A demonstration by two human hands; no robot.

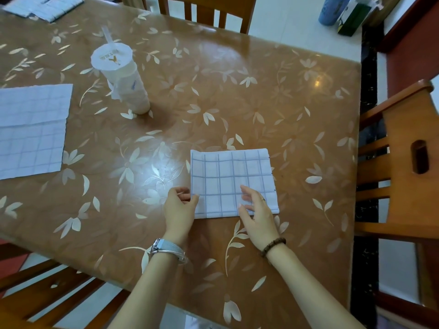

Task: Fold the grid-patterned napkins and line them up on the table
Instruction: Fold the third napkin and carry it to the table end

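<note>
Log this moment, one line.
folded napkin: flat | left hand: at its left edge | right hand: over it | second napkin: flat, left

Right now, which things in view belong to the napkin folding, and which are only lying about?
Belong: near folded napkin; larger napkin at left; folded napkins at the far left corner.
Lying about: cup with straw; wooden chairs; blue cup and bag on the floor.
</note>
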